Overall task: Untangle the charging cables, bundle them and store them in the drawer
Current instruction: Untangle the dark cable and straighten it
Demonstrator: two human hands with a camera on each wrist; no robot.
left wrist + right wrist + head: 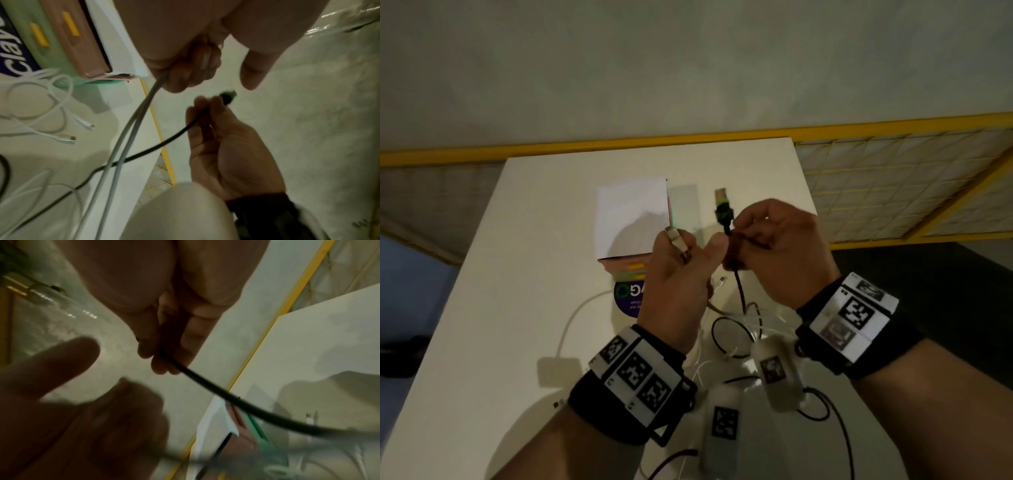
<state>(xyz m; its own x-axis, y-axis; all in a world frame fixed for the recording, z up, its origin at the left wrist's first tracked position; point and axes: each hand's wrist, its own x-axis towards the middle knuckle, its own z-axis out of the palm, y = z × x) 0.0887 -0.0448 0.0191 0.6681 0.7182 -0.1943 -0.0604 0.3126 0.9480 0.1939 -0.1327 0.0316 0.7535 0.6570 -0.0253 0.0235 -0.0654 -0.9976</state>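
My left hand (681, 263) is raised over the white table (517, 274) and grips a grey-white cable (133, 129), its pale plug (675, 238) sticking up past the fingers. In the left wrist view this cable runs doubled out of the curled fingers (185, 73). My right hand (763, 236) pinches a black cable (739, 291) just under its green-and-black USB plug (722, 205), which points up. The black cable (236, 400) drops from the fingers (170, 345) to a tangle of black and white cables (736, 329) on the table.
A small drawer box (633, 219) with a white top and pink and green drawers stands behind the hands. A white charger block (558, 371) and its cable lie at the left. Loose white cables (41, 113) rest beside the box. A yellow-framed grid panel (893, 188) lies on the right.
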